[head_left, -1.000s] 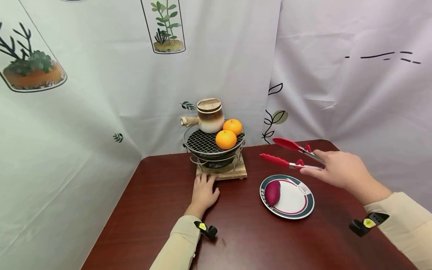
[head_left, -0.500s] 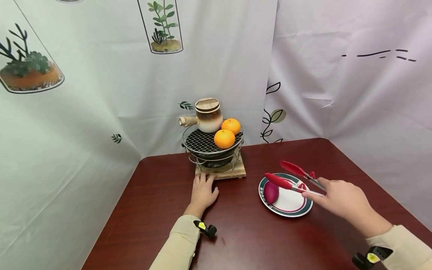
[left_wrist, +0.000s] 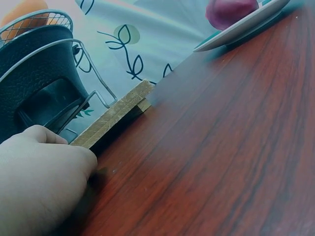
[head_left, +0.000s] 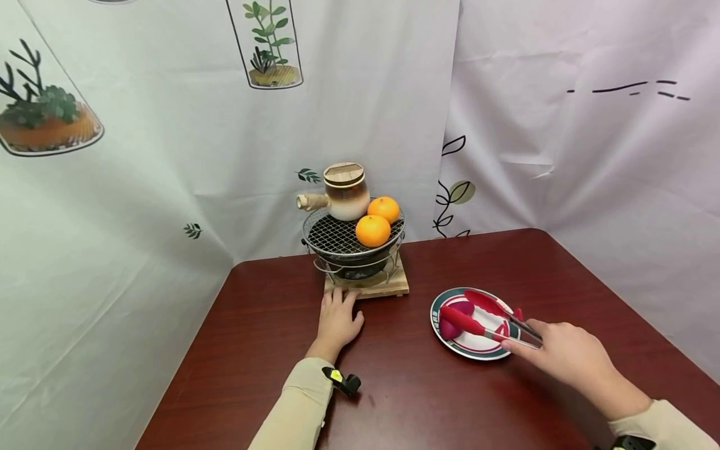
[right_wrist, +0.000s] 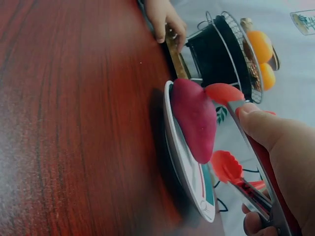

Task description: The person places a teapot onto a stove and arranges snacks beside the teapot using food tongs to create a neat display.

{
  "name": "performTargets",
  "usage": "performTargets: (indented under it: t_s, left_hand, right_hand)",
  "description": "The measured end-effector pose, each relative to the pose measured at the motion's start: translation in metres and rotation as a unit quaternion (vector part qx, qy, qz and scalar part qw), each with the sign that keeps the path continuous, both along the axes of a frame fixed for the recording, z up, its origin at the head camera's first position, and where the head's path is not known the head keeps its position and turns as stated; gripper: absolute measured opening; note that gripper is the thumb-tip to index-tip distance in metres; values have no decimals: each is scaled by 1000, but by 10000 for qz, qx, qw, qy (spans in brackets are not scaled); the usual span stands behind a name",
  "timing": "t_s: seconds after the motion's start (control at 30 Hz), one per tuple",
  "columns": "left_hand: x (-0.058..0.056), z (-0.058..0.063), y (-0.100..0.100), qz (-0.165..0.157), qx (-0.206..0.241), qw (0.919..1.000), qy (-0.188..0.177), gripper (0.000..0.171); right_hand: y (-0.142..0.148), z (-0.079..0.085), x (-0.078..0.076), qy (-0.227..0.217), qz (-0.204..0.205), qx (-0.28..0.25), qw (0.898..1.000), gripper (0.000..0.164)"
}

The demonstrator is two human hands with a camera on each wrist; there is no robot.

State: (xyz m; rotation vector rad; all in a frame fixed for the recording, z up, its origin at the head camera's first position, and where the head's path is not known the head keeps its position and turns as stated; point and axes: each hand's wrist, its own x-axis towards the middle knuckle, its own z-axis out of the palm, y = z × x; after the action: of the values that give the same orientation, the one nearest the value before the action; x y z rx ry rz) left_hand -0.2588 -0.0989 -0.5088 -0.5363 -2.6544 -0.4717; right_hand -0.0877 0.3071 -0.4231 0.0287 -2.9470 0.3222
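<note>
My right hand [head_left: 574, 353] grips red-tipped metal tongs [head_left: 462, 319], their arms spread apart. The tong tips hang over a plate [head_left: 475, 355] with a green rim, on either side of a purple sweet potato [right_wrist: 194, 120] lying at the plate's left. In the right wrist view one red tip is right at the sweet potato's upper end, the other near its lower end. My left hand [head_left: 337, 322] rests with its fingers on the front edge of a wooden board [head_left: 388, 290] under a small black grill [head_left: 360, 270].
On the grill's wire mesh [head_left: 332, 237] stand a brown-and-cream clay pot [head_left: 347, 203] with a wooden lid and two oranges [head_left: 373, 231]. A printed white cloth [head_left: 225, 125] hangs behind the dark red table [head_left: 270, 350].
My right hand has lowered the tongs from above and behind the plate down to the sweet potato. The left hand stays on the board.
</note>
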Motion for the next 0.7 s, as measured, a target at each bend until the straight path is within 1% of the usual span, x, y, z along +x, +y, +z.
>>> performTargets:
  t_s: [0.07, 0.17, 0.3, 0.53, 0.7]
  left_hand:
    - [0, 0, -1, 4, 10, 10000, -18, 44]
    - [1, 1, -1, 18, 16, 10000, -66, 44]
    - [1, 2, -1, 3, 13, 10000, 10, 44]
    - [2, 3, 2, -66, 108, 9999, 71, 43]
    - [2, 4, 2, -45, 118, 9999, 85, 43]
  right_hand:
    - [0, -1, 0, 15, 14, -2, 10000, 79]
    - [-2, 0, -1, 11, 0, 21, 10000, 85]
    - [-2, 7, 1, -96, -99, 36, 9999, 87]
    - [0, 18, 10, -348, -248, -106, 9990, 70]
    - [3, 17, 17, -402, -253, -87, 9988, 70]
